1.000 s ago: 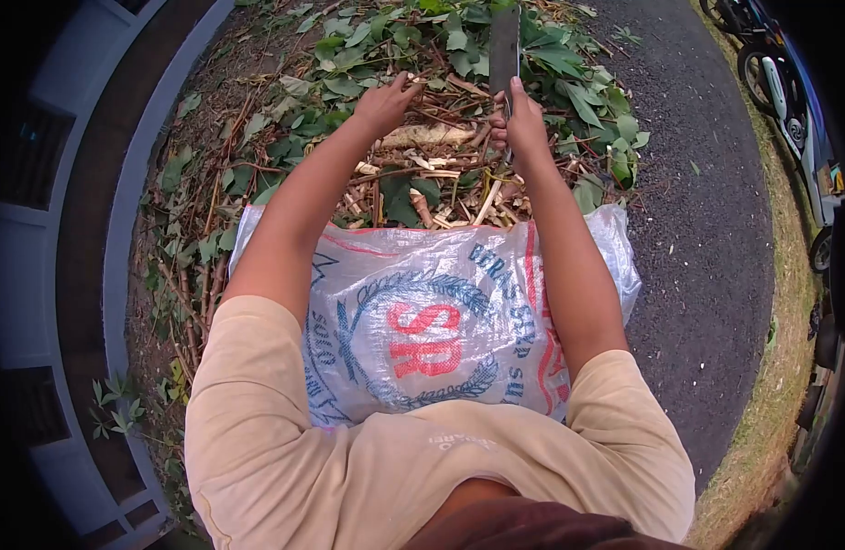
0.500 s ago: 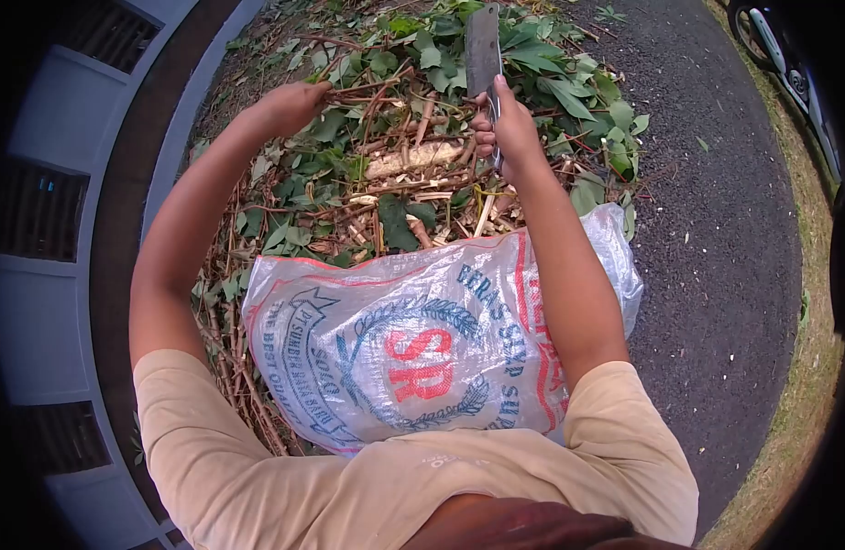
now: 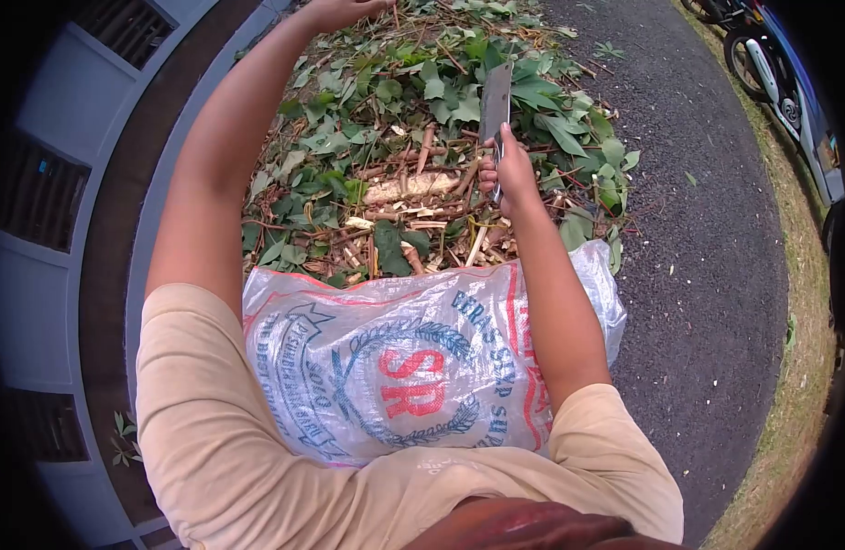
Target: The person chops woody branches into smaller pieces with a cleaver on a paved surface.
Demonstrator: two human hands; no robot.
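Gripping a broad-bladed cleaver [image 3: 494, 101] by its handle, the person's right hand [image 3: 507, 172] holds the steel upright in the upper middle of the frame, its fingers curled tight around the grip and the blade pointing toward the top edge. Beneath it spreads a heap of cut green leaves and woody stems [image 3: 422, 119], filling the upper centre of the frame. One pale, stripped length of stem [image 3: 410, 188] lies crosswise in the heap, just left of the right hand. The left hand [image 3: 335, 11] is stretched far out to the top edge of the frame, resting at the far side of the leaf pile; it is cut off there, and whether its fingers are closed on anything cannot be told. A white woven plastic sack [image 3: 422, 367] printed with blue lettering and red "SR" lies across the lower middle of the frame, between both arms and near the pile's closer edge. Dark asphalt [image 3: 707, 275] runs down the right side, with a parked motorbike [image 3: 780, 82] in the upper right corner.
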